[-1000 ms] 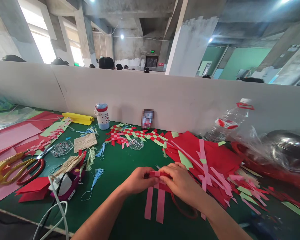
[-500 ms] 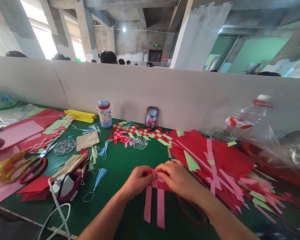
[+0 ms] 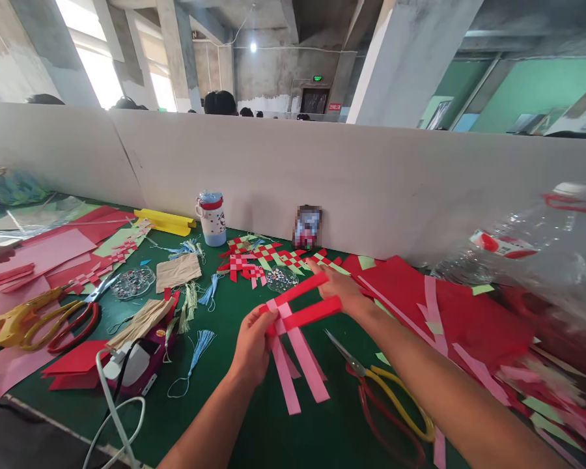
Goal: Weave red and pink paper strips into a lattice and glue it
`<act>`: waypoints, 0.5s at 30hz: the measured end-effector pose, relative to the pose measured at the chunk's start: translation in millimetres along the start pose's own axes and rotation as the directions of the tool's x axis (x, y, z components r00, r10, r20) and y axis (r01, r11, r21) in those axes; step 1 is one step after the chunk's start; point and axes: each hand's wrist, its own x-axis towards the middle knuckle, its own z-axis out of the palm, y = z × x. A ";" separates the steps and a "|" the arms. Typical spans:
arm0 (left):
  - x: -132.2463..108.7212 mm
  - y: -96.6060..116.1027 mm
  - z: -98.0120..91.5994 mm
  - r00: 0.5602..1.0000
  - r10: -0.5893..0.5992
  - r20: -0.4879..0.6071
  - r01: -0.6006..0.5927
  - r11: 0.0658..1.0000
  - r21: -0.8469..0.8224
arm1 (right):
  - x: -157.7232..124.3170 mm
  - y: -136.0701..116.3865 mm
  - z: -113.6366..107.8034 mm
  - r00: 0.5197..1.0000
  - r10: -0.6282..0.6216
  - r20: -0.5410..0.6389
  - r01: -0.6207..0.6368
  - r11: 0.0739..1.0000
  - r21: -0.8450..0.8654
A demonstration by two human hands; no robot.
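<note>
My left hand (image 3: 254, 342) pinches the joined corner of a woven piece of red and pink paper strips (image 3: 280, 320). Two red strips stretch from it to the upper right, and pink strips hang down toward me. My right hand (image 3: 336, 286) is at the far ends of the red strips, partly behind them; a finger points forward, and whether it grips a strip is not clear. Scissors with red and yellow handles (image 3: 371, 374) lie below my right forearm, blades toward the woven piece.
Red paper (image 3: 473, 312) and strip scraps spread at right, near a plastic bottle (image 3: 508, 242). A phone (image 3: 306, 227) and a cup (image 3: 213, 221) stand by the partition. At left lie a glue gun (image 3: 24, 319), more scissors (image 3: 75, 319), tassels and a power strip with cables.
My hands have moved apart, the right one up and away. The woven piece has turned, showing its long red strips. The scissors at right now show more fully, and the view has shifted right.
</note>
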 end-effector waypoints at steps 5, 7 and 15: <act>-6.7 -6.7 7.2 0.996 -0.087 0.020 0.088 0.995 -0.054 | 48.6 -0.8 17.8 0.995 0.045 0.094 -0.024 0.976 -0.216; -8.1 -7.8 8.5 0.993 -0.114 0.030 0.116 0.989 -0.092 | 63.2 -1.5 21.1 0.991 0.062 0.120 -0.026 0.959 -0.281; -10.5 -12.7 9.2 0.981 -0.185 0.062 0.193 0.966 -0.173 | 100.5 5.1 27.2 0.970 0.125 0.209 -0.026 0.905 -0.426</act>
